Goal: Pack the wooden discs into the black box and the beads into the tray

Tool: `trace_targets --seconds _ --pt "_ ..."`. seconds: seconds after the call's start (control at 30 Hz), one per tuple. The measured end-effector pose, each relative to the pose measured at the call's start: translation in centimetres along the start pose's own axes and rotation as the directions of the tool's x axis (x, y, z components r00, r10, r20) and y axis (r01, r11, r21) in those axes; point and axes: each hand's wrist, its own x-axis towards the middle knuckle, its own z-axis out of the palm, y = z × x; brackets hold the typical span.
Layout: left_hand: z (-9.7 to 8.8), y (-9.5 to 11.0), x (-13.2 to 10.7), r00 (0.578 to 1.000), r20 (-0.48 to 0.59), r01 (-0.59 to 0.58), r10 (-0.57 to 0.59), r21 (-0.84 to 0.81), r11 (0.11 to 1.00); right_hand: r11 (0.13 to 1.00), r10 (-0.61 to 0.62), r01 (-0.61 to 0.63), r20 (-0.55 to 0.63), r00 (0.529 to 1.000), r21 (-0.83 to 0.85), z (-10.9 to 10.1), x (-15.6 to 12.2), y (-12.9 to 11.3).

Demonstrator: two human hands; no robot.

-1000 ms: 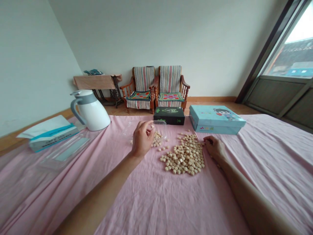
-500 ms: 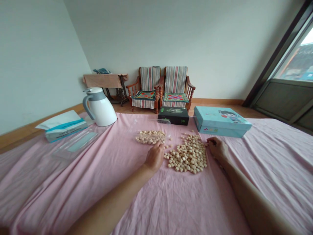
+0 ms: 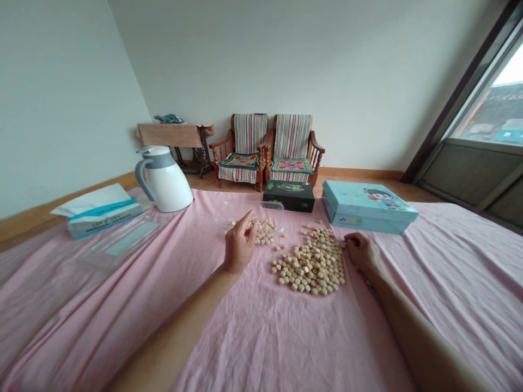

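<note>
Pink cloth [image 3: 261,326]: clear tray [image 3: 249,215] of pellets [image 3: 263,231], left hand [image 3: 239,247] touching.

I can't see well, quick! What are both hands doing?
Left hand: fingers pinched together at the clear plastic container of small beige pellets; grip contents cannot be told.
Right hand: curled, resting beside the loose beige pellet pile.

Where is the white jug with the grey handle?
The white jug stands on the pink cloth at the far left of the head view, just behind the tissue pack and well left of the left hand.
</note>
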Motion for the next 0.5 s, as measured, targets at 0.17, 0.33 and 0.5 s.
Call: trace_targets --seconds 0.17,0.33,0.5 --pt "-0.6 1.3 -1.5 0.957 0.169 -0.247 0.234 0.06 0.967 1.0 -0.011 0.011 0.003 1.0 0.012 0.3 0.2 0.6" --pt "-0.2 2.1 -2.4 0.747 0.644 -0.251 0.165 0.043 0.967 1.0 -0.009 0.009 0.007 1.0 0.01 0.2 0.1 0.5" --pt "0.1 1.7 -2.5 0.661 0.744 -0.176 0.098 0.026 0.984 1.0 -0.021 0.021 0.001 1.0 0.015 0.0 0.1 0.2"
